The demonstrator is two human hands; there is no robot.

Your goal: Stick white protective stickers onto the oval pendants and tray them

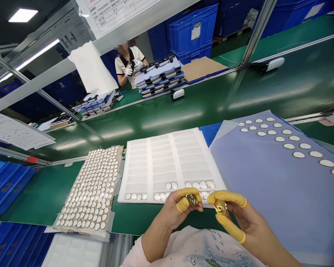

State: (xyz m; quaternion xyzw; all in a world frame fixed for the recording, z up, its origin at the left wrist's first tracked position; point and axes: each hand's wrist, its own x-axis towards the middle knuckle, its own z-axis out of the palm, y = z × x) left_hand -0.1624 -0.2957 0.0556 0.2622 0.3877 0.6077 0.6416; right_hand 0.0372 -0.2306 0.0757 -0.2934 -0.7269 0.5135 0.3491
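My left hand (180, 207), in yellow finger cots, pinches a round, dark gold disc (193, 200) with a raised mark. Close beside it, my right hand (233, 215) grips a shiny gold disc (220, 207) between yellow-covered fingers. Both are held over the front edge of a white foam tray (161, 163), apart from each other. Several white-faced round pieces (136, 197) lie in the tray's front rows, partly hidden by my hands.
At left, a board (87, 191) bears many white-faced discs. More lie on a blue sheet (245, 178) at right. Blue trays (5, 185) stand far left. Across the green conveyor (144, 118), a gloved person (129, 63) works behind stacked trays (160, 76). A white device (178, 94) sits there.
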